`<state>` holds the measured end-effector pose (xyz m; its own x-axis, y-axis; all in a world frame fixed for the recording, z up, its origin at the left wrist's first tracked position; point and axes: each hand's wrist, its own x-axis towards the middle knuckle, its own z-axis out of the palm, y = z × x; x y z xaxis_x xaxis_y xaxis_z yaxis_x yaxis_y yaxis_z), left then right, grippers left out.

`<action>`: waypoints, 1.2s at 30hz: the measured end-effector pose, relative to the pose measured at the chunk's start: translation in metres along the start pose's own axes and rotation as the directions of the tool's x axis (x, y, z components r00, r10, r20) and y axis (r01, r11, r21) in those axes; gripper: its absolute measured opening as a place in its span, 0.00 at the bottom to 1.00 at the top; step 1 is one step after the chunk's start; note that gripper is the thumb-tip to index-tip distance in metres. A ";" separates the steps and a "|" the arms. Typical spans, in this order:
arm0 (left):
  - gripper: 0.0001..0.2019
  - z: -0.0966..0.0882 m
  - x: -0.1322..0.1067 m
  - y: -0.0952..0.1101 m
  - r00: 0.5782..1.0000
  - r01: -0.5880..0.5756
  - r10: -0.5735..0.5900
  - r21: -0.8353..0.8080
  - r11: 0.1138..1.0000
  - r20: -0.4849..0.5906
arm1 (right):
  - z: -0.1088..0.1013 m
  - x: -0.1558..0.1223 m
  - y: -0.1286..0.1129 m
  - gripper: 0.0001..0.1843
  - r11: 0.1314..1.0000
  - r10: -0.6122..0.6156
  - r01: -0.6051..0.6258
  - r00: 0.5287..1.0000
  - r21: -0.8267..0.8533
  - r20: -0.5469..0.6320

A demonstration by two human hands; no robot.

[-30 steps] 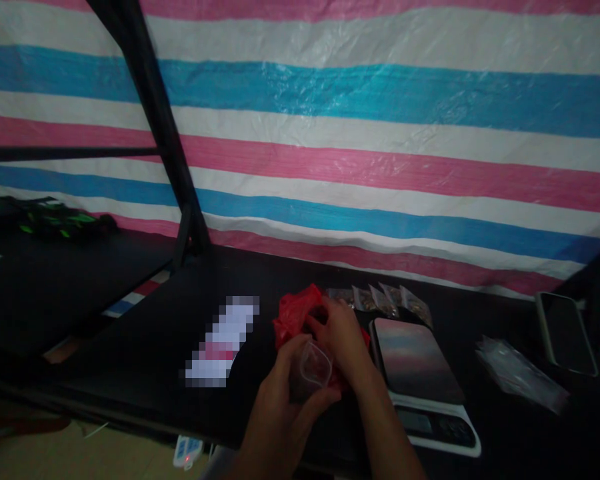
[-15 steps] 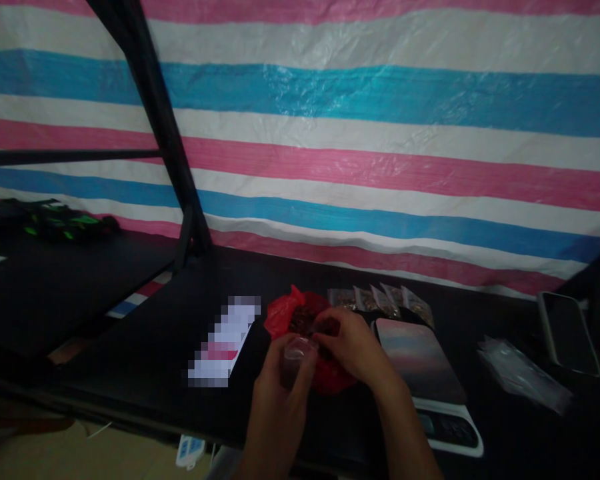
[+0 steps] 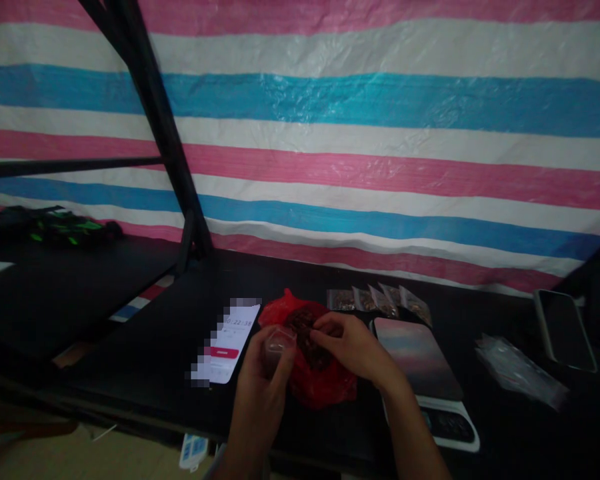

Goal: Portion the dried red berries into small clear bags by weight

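Observation:
My left hand is closed around a small clear plastic bag, its mouth facing up. Beside it lies a red plastic bag, spread open, with dark brown dried pieces heaped inside. My right hand reaches over the red bag from the right, thumb and fingers pinched together at the brown pieces. What sits between those fingertips is too small and dark to tell. A digital kitchen scale stands just right of my right hand, with nothing on its plate.
Several filled clear bags lie in a row behind the scale. Flat clear bags and a dark-screened phone are at the right. A lit phone showing a timer lies left. A black metal post rises at the back left.
My left hand has moved left with the clear bag, away from my right hand. The right fingertips, earlier at the clear bag's mouth, are now down at the brown pieces.

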<state>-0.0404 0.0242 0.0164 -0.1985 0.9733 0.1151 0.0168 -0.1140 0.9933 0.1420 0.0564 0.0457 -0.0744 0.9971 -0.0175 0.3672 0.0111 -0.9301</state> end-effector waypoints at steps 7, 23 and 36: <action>0.30 0.003 -0.003 -0.001 0.995 -0.002 -0.016 0.177 0.984 0.103 | -0.013 -0.017 -0.020 0.17 0.965 -0.060 0.071 0.997 0.253 -0.049; 0.27 0.025 -0.003 -0.031 0.982 -0.142 0.124 0.129 0.981 0.143 | -0.001 -0.042 -0.043 0.18 0.931 -0.361 0.352 0.927 -0.097 -0.103; 0.26 0.014 -0.011 -0.007 0.962 -0.226 0.238 0.102 0.969 -0.132 | 0.000 -0.021 -0.027 0.18 0.939 -0.302 0.232 0.909 -0.252 -0.288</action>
<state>-0.0242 0.0171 0.0087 -0.3166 0.8831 0.3464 0.1613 -0.3097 0.9371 0.1339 0.0351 0.0713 0.0881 0.9246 0.3707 0.5615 0.2613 -0.7852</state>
